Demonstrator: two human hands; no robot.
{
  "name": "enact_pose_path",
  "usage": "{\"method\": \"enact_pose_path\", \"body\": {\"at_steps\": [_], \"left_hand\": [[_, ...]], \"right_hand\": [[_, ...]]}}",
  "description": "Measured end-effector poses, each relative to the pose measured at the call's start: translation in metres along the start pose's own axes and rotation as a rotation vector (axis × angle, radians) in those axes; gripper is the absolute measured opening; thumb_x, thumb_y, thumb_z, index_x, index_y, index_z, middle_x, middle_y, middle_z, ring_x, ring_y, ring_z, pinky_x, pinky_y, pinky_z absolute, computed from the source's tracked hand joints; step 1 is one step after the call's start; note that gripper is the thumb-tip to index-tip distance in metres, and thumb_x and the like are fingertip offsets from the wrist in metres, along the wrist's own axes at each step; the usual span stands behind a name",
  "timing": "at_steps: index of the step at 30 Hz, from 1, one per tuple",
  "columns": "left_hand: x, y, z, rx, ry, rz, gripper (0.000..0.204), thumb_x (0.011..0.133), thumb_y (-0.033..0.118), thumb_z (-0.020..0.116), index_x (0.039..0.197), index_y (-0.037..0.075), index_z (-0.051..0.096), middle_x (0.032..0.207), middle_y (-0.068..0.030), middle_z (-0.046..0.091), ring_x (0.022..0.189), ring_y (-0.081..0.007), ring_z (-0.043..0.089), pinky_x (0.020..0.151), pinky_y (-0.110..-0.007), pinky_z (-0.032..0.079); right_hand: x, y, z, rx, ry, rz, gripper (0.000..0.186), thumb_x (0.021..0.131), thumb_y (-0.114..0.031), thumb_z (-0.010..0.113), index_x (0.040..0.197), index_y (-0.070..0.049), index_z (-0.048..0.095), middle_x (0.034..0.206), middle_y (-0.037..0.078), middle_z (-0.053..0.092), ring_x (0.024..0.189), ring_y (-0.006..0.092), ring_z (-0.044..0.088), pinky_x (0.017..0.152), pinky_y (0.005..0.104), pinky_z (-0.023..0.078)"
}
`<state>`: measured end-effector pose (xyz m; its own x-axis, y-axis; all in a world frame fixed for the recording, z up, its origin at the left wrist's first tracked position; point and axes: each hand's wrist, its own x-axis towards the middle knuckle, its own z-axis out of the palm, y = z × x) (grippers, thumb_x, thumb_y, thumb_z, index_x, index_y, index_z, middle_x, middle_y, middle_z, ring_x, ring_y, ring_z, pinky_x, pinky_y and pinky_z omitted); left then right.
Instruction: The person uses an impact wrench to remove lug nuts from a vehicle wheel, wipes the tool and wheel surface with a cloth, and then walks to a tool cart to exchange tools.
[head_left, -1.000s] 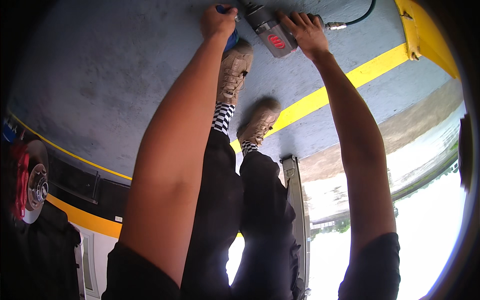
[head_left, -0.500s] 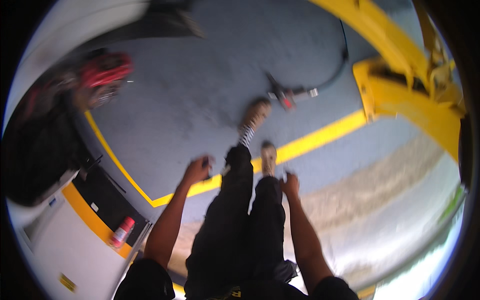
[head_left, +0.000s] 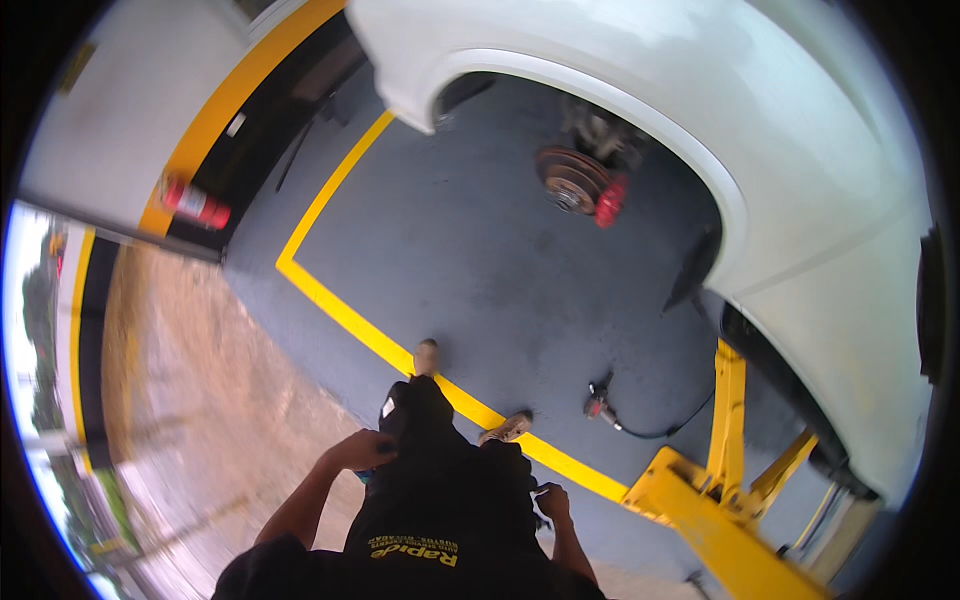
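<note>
My left hand [head_left: 364, 451] hangs beside my left thigh with its fingers curled. A small dark and bluish bit shows at the fingers, too little to name. On the other side, my right hand [head_left: 553, 503] is closed near my right thigh, with something dark at its fingers that I cannot make out. Ahead to the right, a gun-shaped air tool [head_left: 598, 408] lies on the grey floor with a black hose [head_left: 660, 434] running from it. Farther off, a rusty brake disc [head_left: 573, 180] with a red caliper [head_left: 610, 202] sits bare in the wheel arch of a white car [head_left: 800, 130].
A yellow lift arm [head_left: 731, 420] and its base [head_left: 690, 490] stand at the right, under the car. A yellow floor line [head_left: 340, 312] runs past my shoes. At the left, a red fire extinguisher [head_left: 196, 203] is by the wall, near the rough concrete outside [head_left: 210, 360].
My view and body have turned, bringing the white car's wheel arch and brake disc into sight. The air tool now appears lower and farther right. Both hands remain low beside my legs.
</note>
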<state>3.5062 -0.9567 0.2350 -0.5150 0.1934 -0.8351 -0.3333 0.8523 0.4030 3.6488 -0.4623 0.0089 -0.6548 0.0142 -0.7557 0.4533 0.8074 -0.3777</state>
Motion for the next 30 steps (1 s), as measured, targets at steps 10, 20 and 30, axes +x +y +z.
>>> {"method": "enact_pose_path", "body": {"at_steps": [10,20,30], "left_hand": [[-0.054,-0.255,0.004,-0.934,0.669,-0.369,0.027,0.093,0.027,0.070,0.103,0.003,0.074,0.081,-0.0118,0.075,0.071,-0.0179,0.072,0.068,-0.035,0.056],[0.066,-0.374,-0.225,-0.665,0.410,-0.320,0.031,0.098,0.034,0.064,0.107,0.006,0.074,0.082,-0.0141,0.075,0.076,-0.0251,0.074,0.070,-0.038,0.056],[0.149,-0.489,-0.488,-0.889,0.745,-0.618,0.043,0.099,0.037,0.059,0.108,-0.004,0.071,0.096,-0.0190,0.075,0.088,-0.0287,0.071,0.077,-0.041,0.054]], "right_hand": [[0.089,-0.333,-0.065,0.303,-0.557,0.224,0.011,0.095,-0.006,0.052,0.101,-0.010,0.060,0.077,0.006,0.056,0.067,0.0178,0.059,0.058,0.0347,0.051],[0.273,-0.697,-0.059,0.039,-0.316,-0.891,0.037,0.098,-0.022,0.052,0.117,0.008,0.061,0.112,0.021,0.070,0.103,0.0315,0.067,0.091,0.0410,0.050],[0.505,-1.015,-0.076,-0.517,-0.203,-0.725,0.033,0.073,-0.007,0.060,0.105,0.000,0.069,0.107,0.026,0.069,0.099,0.0385,0.068,0.084,0.0506,0.050]]}}
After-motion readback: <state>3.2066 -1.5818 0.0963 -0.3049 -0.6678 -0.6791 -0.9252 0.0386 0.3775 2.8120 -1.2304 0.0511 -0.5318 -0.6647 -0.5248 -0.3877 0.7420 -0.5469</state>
